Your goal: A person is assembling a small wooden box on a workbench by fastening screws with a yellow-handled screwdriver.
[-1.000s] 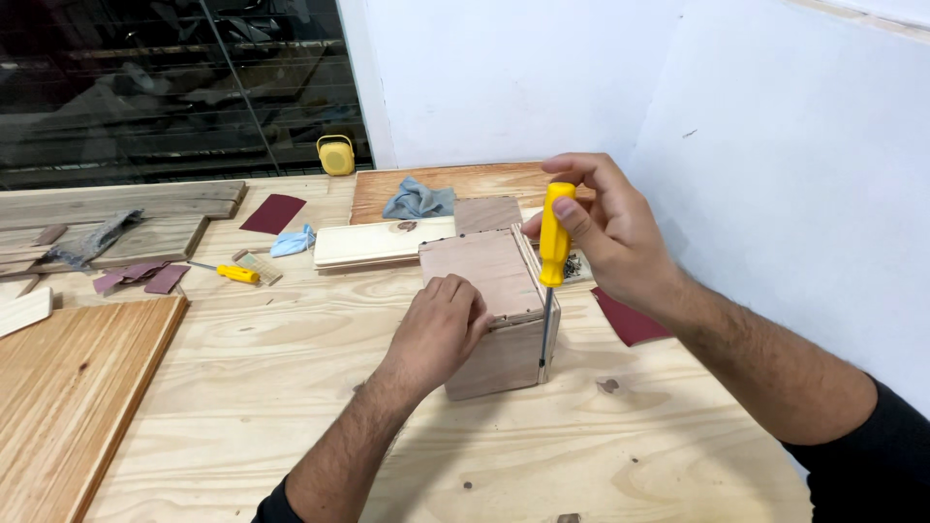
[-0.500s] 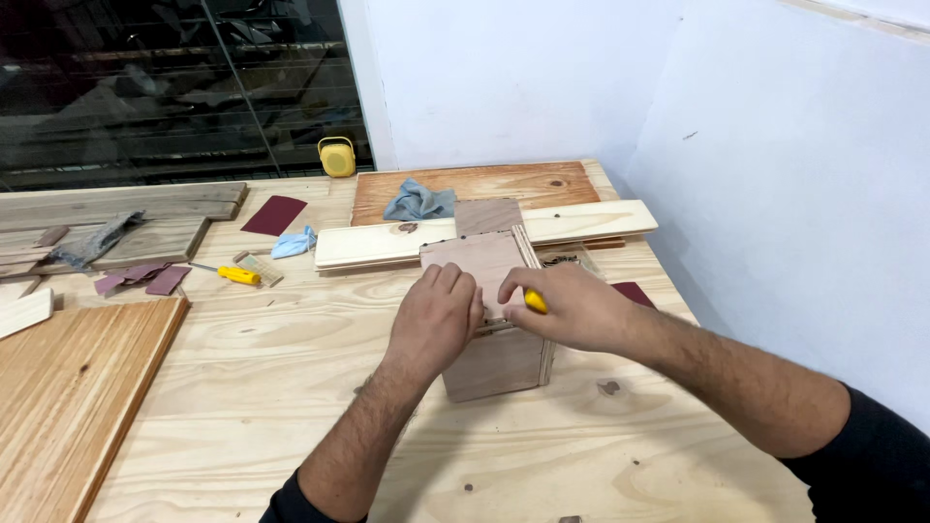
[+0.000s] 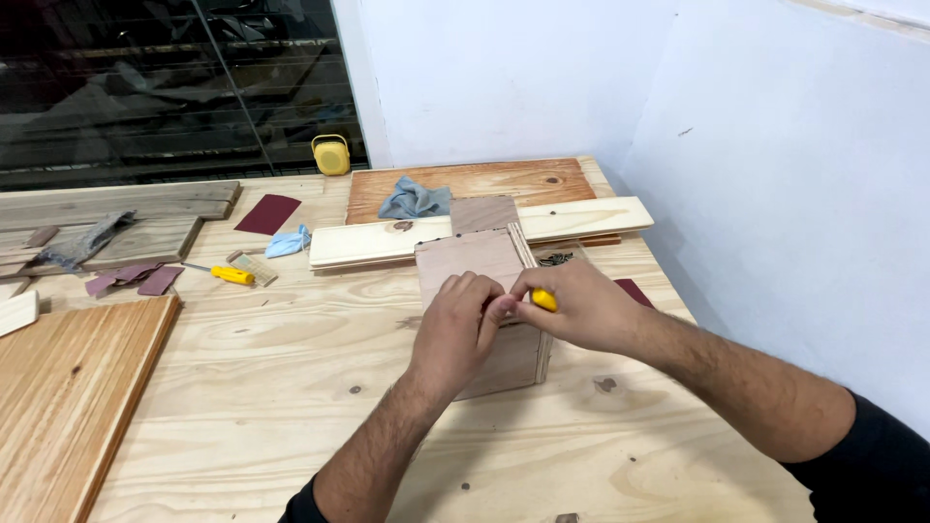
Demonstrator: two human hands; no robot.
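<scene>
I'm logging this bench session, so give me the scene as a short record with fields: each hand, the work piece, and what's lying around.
left hand: left hand rests on top of the plywood box, fingers curled
right hand: right hand closed on a yellow-handled tool at the box's right edge
surface: pale wooden workbench
behind box: long pale board, grey rag
left side: small yellow screwdriver, dark red sandpaper sheet
far edge: yellow tape measure

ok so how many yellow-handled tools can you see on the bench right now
2. One screwdriver lies on the bench left of the wooden box. The other tool is gripped in the right hand against the box, mostly hidden. Others may be covered.
</scene>
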